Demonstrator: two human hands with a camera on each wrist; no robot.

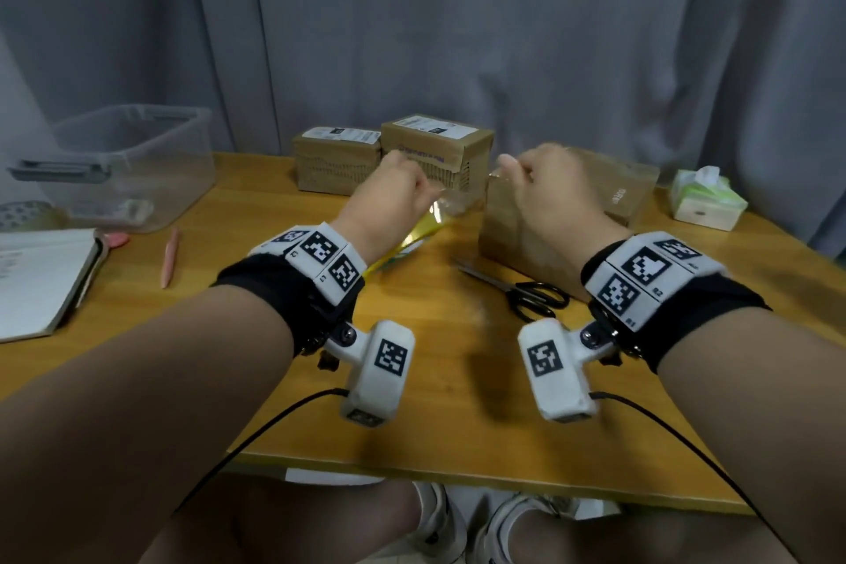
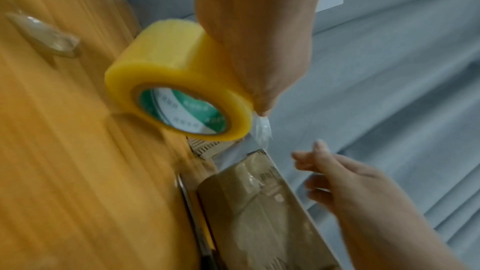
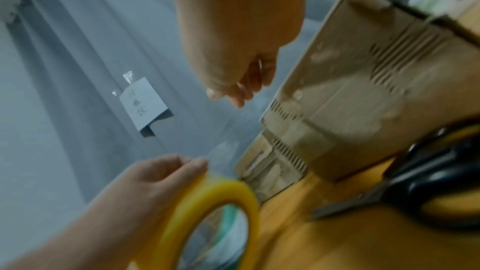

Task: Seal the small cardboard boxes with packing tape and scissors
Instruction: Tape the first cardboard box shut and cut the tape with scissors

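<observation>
Item: our left hand (image 1: 393, 190) grips the yellow tape roll (image 2: 166, 73); our right hand (image 1: 545, 188) pinches its clear free end above the open cardboard box (image 1: 563, 215). Scissors (image 1: 526, 293) lie just before the box. Risk, we judge: the slack strip folds onto itself.

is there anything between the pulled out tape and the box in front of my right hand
Nothing visible. The strip of tape stretches between the left hand holding the roll and the right hand; the near box sits just below, and the scissors lie nearer you.
</observation>
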